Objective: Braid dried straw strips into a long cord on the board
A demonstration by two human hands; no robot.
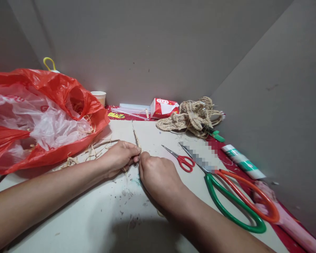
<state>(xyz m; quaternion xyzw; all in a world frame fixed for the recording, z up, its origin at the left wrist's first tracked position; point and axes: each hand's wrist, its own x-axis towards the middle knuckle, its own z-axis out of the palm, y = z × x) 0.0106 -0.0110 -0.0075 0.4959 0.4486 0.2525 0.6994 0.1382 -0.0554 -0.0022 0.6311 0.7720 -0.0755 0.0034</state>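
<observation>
Between both hands, a thin straw-wrapped wire (137, 139) points away from me, its bare tip narrowing toward the back. My left hand (123, 154) is closed, thumb and fingers pinching the wrapped part near its lower end. My right hand (158, 172) is curled into a closed grip just beside the left fingertips, at the lower end of the same piece; its fingers are mostly hidden from above. A loose strand of straw hangs below the left fingers. To the right lie small red-handled scissors (185, 162) and large scissors with green and orange handles (233, 202).
A red plastic bag (94, 119) with straw strips fills the left side. Along the back stand a paper cup (99, 97), clear sticks (134, 107), a red tissue pack (164, 108) and a braided straw bundle (195, 117). A green-white tube (243, 162) lies by the right wall.
</observation>
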